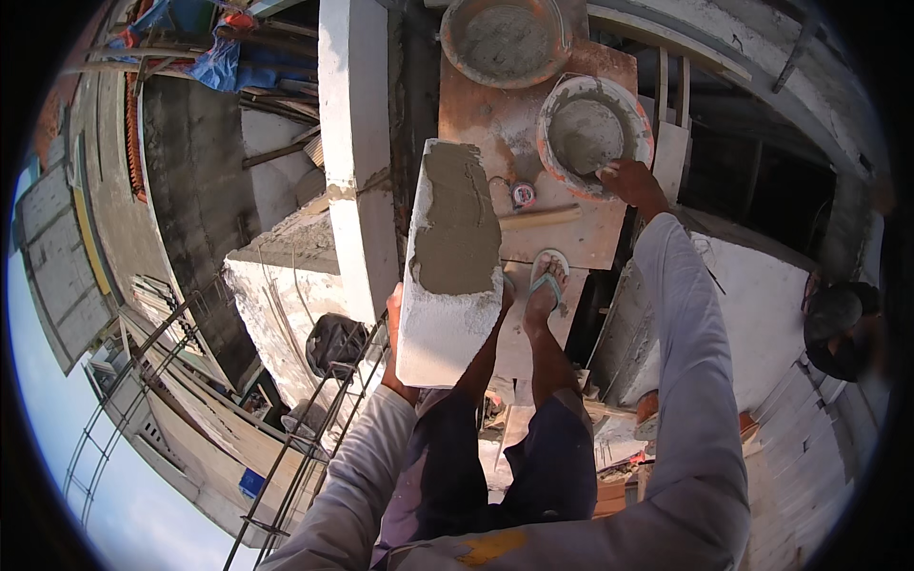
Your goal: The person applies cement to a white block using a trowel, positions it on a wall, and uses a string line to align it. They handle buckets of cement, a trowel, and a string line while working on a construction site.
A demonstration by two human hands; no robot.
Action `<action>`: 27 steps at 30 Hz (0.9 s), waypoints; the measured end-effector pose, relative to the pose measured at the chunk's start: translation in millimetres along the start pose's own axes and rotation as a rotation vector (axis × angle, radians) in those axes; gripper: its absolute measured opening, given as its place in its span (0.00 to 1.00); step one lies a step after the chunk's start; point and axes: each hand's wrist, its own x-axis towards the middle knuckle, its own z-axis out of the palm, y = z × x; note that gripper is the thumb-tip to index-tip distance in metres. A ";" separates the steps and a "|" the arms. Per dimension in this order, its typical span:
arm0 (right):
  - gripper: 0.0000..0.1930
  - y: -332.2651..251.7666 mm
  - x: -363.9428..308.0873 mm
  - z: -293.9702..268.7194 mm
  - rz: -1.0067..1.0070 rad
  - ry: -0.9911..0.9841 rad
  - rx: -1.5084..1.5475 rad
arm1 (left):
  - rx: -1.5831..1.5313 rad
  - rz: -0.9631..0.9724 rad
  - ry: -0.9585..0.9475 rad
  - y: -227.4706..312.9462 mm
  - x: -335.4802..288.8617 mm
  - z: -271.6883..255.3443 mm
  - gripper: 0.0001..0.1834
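Left hand (pixel 392 333) grips a mortar-topped white block (pixel 447 276) upright; right hand (pixel 628 181) clasps a trowel in the mortar pan (pixel 592 133).

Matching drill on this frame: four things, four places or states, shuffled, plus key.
1. white block
2. left hand
3. right hand
4. upper pan

A. reaches into the orange-rimmed pan of mortar
B. top face spread with grey mortar
C. lies at the far end of the wooden board
D. holds the block from its left side

Pairs: 1-B, 2-D, 3-A, 4-C
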 end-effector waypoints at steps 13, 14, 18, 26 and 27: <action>0.23 -87.3 -172.9 -123.2 -0.368 0.272 0.139 | -0.055 -0.110 -0.092 -0.4 -1.1 41.7 0.36; 0.23 -109.3 -177.7 -128.2 -0.384 0.327 0.063 | -0.032 -0.113 -0.105 -1.1 0.3 39.0 0.36; 0.25 -130.6 -206.4 -107.5 -0.367 0.546 -0.161 | -0.034 -0.115 -0.116 1.7 -9.3 48.8 0.36; 0.25 -149.4 -206.7 -145.3 -0.318 0.417 0.171 | -0.095 -0.095 -0.185 17.8 -26.4 85.5 0.37; 0.25 -154.5 -203.3 -152.1 -0.351 0.389 0.132 | -0.087 -0.077 -0.191 14.0 -20.6 76.5 0.37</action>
